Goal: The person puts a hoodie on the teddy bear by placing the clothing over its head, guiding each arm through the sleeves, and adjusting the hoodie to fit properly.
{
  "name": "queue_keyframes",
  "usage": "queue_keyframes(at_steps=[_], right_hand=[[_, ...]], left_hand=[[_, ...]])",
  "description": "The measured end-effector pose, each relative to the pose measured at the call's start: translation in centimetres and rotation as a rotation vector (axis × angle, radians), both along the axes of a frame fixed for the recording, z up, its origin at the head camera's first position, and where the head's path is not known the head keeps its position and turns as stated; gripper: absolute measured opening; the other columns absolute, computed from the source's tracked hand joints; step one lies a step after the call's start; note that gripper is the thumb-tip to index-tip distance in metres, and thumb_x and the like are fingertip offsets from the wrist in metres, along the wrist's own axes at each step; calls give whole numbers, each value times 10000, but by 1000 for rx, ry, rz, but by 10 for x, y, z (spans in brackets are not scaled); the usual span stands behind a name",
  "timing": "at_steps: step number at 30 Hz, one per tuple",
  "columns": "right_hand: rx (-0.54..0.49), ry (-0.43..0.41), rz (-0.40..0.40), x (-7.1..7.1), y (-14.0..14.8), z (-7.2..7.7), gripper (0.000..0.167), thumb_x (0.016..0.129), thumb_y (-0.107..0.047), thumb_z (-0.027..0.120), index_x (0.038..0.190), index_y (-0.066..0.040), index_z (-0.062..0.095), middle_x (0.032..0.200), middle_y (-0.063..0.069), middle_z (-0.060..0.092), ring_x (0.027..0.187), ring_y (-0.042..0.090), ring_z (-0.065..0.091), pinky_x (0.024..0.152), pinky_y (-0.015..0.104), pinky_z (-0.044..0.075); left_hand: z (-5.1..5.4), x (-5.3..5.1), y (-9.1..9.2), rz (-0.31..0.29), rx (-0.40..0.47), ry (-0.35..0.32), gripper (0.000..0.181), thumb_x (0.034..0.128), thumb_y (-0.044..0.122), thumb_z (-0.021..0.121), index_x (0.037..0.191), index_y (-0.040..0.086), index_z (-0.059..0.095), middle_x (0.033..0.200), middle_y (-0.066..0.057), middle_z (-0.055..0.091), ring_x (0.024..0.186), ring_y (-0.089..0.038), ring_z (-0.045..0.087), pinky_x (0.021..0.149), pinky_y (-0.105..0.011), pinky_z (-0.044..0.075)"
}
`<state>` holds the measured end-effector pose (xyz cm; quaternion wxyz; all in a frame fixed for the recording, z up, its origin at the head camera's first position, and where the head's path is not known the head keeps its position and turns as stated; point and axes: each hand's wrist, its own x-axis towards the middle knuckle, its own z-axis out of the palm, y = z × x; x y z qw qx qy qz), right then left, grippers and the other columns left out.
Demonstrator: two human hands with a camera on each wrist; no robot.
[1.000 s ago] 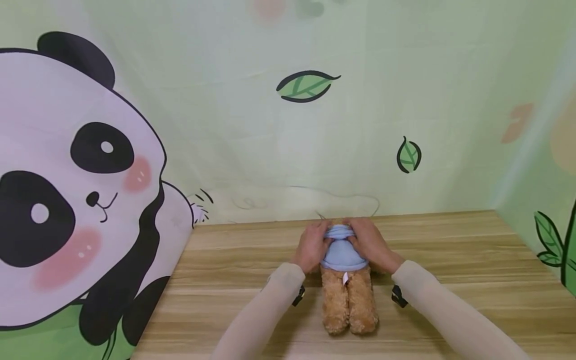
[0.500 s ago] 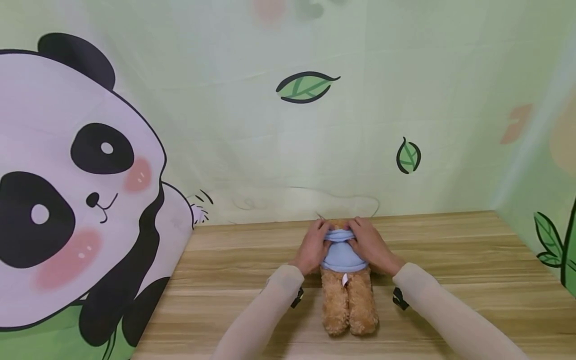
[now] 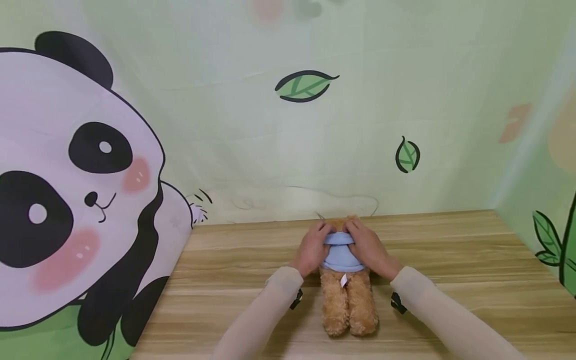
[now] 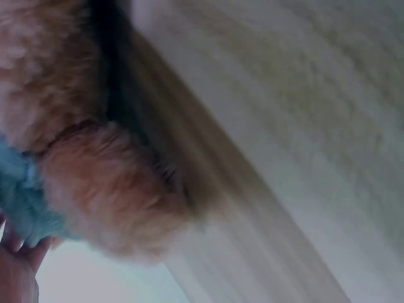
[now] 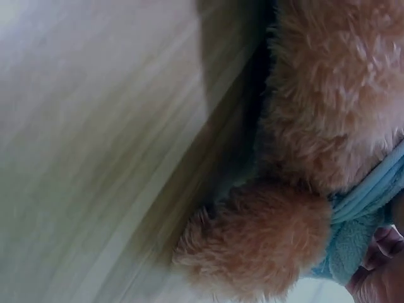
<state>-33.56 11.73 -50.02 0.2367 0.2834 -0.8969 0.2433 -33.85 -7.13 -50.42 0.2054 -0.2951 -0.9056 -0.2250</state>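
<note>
A brown plush toy [image 3: 348,302] lies on the wooden table in the head view, its two legs toward me and a small white tag between them. Around its body is a light blue garment [image 3: 343,257], with a folded band of cloth across the upper part. My left hand [image 3: 311,250] pinches the left end of that band, and my right hand [image 3: 369,250] pinches the right end. Brown fur shows between the fingertips at the far end; the head is not clearly visible. Both wrist views show brown fur close up, with the blue cloth at the fingers.
The wooden table [image 3: 454,260] meets a pale green printed cloth backdrop [image 3: 342,145] just beyond the hands. A large printed panda [image 3: 67,200] fills the left side. Dark bands [image 3: 398,303] sit below both wrists.
Both hands have drawn the upper edge of the blue garment slightly toward me. The folded band sits lower, and more brown fur shows above it. The legs lie as before.
</note>
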Motion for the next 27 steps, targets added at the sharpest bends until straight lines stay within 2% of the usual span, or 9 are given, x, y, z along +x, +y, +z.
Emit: queue_keyframes(at_steps=[2, 5, 8, 11, 14, 17, 21, 24, 27], right_hand=[[-12, -12, 7, 0, 2, 1, 271, 765, 73, 677, 980, -62, 582, 990, 109, 598, 852, 282, 628, 712, 430, 527], [-35, -62, 45, 1, 10, 2, 276, 755, 46, 686, 1006, -48, 622, 983, 106, 648, 860, 287, 647, 730, 439, 528], [-79, -185, 131, 2, 22, 6, 309, 800, 8, 674, 1104, -47, 658, 1037, 105, 691, 926, 281, 669, 787, 438, 546], [-143, -346, 236, 6, 33, 10, 381, 868, -28, 629, 1249, -43, 626, 1166, 132, 680, 1069, 304, 650, 883, 449, 552], [-155, -428, 299, 12, 41, 12, 414, 927, -97, 613, 1334, -32, 570, 1266, 162, 635, 1164, 343, 608, 931, 473, 538], [-107, -388, 291, 19, 44, 12, 404, 951, -173, 627, 1323, -23, 581, 1292, 178, 626, 1189, 373, 594, 953, 506, 515], [-54, -300, 224, 26, 44, 14, 377, 942, -205, 643, 1269, -20, 629, 1277, 190, 639, 1184, 399, 594, 973, 547, 481], [-48, -257, 167, 29, 44, 18, 373, 927, -208, 660, 1257, -34, 641, 1258, 181, 646, 1174, 395, 598, 971, 550, 480], [-63, -227, 113, 33, 44, 24, 342, 925, -191, 657, 1240, -57, 649, 1227, 148, 658, 1152, 364, 611, 947, 538, 494]], left_hand=[[3, 2, -4, -33, 53, -88, 333, 865, 12, 661, 1167, 152, 635, 1125, -23, 639, 1036, -179, 626, 886, -295, 531], [9, 6, -12, -98, 140, -258, 310, 900, 86, 638, 1202, 155, 647, 1130, -17, 687, 1022, -157, 651, 877, -285, 528], [15, 12, -20, -153, 198, -423, 343, 921, 175, 615, 1262, 143, 632, 1194, -29, 684, 1085, -164, 643, 932, -303, 514], [20, 18, -26, -171, 187, -531, 458, 932, 281, 627, 1368, 155, 562, 1329, -28, 618, 1210, -185, 585, 1020, -343, 476], [20, 21, -29, -168, 160, -577, 561, 927, 387, 655, 1426, 184, 498, 1406, -17, 553, 1276, -200, 534, 1059, -387, 447], [18, 24, -31, -166, 147, -593, 583, 911, 439, 672, 1414, 196, 503, 1413, -6, 545, 1284, -197, 527, 1062, -396, 445], [18, 28, -32, -160, 156, -588, 541, 924, 426, 660, 1393, 197, 520, 1405, -8, 553, 1286, -202, 528, 1072, -402, 437], [19, 33, -32, -128, 202, -574, 534, 942, 408, 634, 1414, 198, 498, 1419, -22, 535, 1307, -222, 510, 1081, -434, 425], [20, 37, -33, -79, 317, -546, 506, 954, 351, 621, 1398, 138, 504, 1391, -81, 547, 1296, -278, 511, 1072, -479, 419]])
